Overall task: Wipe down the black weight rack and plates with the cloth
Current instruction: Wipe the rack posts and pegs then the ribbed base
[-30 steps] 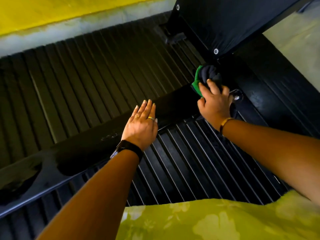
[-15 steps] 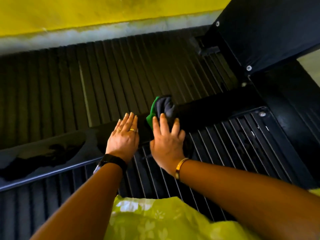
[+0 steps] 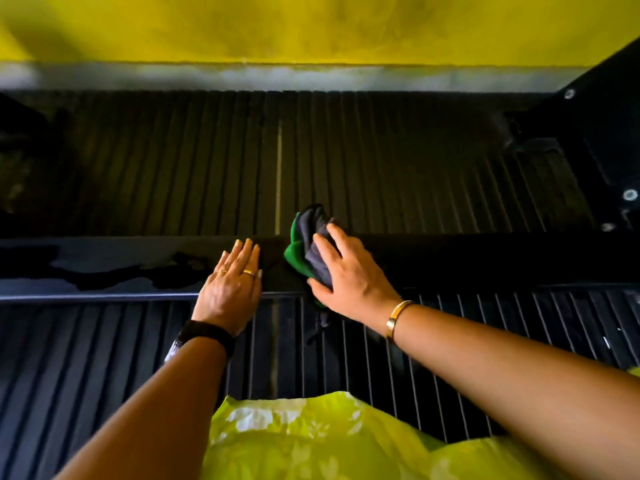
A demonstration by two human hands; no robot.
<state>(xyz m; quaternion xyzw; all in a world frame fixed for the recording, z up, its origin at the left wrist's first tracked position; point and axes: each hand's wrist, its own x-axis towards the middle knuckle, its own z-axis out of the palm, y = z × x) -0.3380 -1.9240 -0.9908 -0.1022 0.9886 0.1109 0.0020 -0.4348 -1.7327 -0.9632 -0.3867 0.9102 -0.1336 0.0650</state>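
Observation:
A black rack rail (image 3: 104, 268) runs left to right across the middle of the head view, its left part showing pale smears. A bunched green and grey cloth (image 3: 304, 247) lies on the rail near its middle. My right hand (image 3: 346, 275) grips the cloth, fingers on top and thumb at its near edge, and presses it onto the rail. My left hand (image 3: 232, 285) lies flat on the rail just left of the cloth, fingers straight. Rows of ribbed black plates (image 3: 381, 161) fill the space behind the rail and more (image 3: 86, 358) fill the space in front.
A black upright frame with bolts (image 3: 602, 140) stands at the far right. A yellow wall (image 3: 311, 26) with a pale base strip runs along the back. My yellow-green floral garment (image 3: 311, 441) fills the bottom centre.
My right hand has slid the cloth leftward along the rail, from its right end by the upright to its middle. My left hand has stayed flat on the rail; the view has swung left.

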